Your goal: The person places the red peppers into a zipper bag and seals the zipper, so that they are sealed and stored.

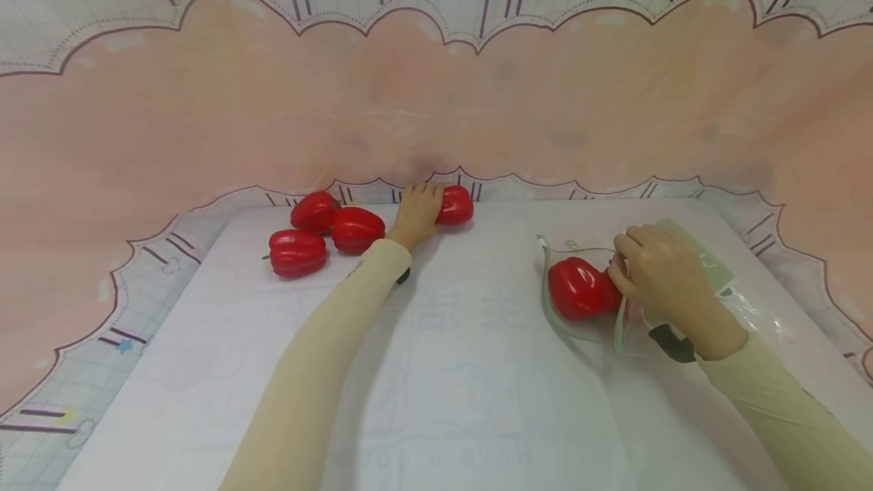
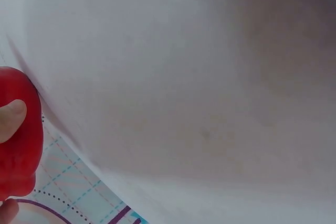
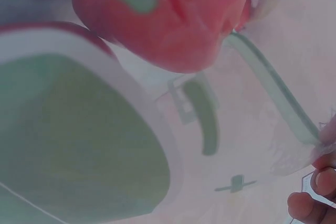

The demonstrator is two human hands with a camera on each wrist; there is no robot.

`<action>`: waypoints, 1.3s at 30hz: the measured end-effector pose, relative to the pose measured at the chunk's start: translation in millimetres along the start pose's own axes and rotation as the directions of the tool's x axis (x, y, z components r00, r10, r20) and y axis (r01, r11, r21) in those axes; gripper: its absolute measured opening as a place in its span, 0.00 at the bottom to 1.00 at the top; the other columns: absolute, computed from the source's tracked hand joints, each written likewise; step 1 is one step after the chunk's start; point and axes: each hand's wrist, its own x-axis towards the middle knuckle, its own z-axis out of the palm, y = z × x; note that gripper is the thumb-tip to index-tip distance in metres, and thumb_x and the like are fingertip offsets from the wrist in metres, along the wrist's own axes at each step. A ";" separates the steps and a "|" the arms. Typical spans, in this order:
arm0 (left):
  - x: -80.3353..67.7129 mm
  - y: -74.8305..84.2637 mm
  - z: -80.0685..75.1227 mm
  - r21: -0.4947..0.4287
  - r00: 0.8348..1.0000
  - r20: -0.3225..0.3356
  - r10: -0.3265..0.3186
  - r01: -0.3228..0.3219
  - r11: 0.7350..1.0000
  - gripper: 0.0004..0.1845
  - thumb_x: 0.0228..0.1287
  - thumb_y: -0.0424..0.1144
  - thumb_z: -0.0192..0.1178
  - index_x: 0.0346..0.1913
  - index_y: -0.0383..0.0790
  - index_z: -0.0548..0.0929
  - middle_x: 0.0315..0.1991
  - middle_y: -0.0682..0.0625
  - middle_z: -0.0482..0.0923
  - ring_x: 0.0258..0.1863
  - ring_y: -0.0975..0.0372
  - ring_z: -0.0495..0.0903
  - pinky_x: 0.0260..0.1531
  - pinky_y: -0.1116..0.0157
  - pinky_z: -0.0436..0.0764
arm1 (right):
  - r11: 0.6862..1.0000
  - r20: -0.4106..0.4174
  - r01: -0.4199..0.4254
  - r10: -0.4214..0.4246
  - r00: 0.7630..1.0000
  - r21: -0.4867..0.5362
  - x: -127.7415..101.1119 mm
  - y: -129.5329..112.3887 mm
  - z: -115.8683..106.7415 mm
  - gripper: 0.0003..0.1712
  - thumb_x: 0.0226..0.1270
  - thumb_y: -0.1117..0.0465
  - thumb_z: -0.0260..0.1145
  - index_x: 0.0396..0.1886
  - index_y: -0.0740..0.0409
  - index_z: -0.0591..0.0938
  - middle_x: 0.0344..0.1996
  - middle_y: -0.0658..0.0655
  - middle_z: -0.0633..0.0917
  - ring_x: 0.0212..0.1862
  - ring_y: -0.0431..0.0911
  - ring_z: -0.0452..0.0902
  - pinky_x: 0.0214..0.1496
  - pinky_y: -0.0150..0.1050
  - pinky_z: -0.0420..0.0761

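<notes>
The left hand point(image 1: 416, 212) is gripping a glossy red plastic bell pepper point(image 1: 455, 205) at the white table's point(image 1: 436, 370) far edge, while the right hand point(image 1: 658, 271) is pinching a clear zip bag point(image 1: 689, 301) holding another pepper point(image 1: 580, 288), its mouth facing left.

Five glossy red plastic bell peppers were counted in all. One point(image 1: 455, 204) was gripped under the fingers of the left hand point(image 1: 417, 212). Three point(image 1: 298, 252) point(image 1: 357, 229) point(image 1: 314, 211) were seen clustered well to the left of those fingers. One point(image 1: 578, 288) was pressed by the fingertips of the right hand point(image 1: 660, 273), inside the single clear plastic bag with green trim point(image 1: 709, 267). Two hands were counted.
</notes>
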 end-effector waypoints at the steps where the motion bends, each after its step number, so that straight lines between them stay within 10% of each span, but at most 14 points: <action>1: 0.5 0.0 0.7 -0.003 1.000 -0.002 0.005 -0.005 1.000 0.40 0.52 0.44 0.68 0.65 0.34 0.63 0.62 0.42 0.69 0.63 0.50 0.66 0.67 0.52 0.62 | 1.000 0.001 0.000 0.000 1.000 0.001 0.0 0.0 0.0 0.06 0.46 0.66 0.61 0.18 0.62 0.72 0.14 0.54 0.69 0.21 0.47 0.63 0.22 0.38 0.67; 39: -20.3 -2.5 -5.3 -0.049 0.985 -0.103 0.138 -0.143 0.988 0.38 0.50 0.49 0.68 0.61 0.34 0.66 0.57 0.42 0.73 0.59 0.51 0.68 0.65 0.52 0.66 | 1.000 -0.003 0.012 -0.012 1.000 0.006 1.2 -1.2 -0.6 0.05 0.46 0.67 0.60 0.18 0.63 0.72 0.14 0.55 0.69 0.20 0.47 0.62 0.22 0.39 0.67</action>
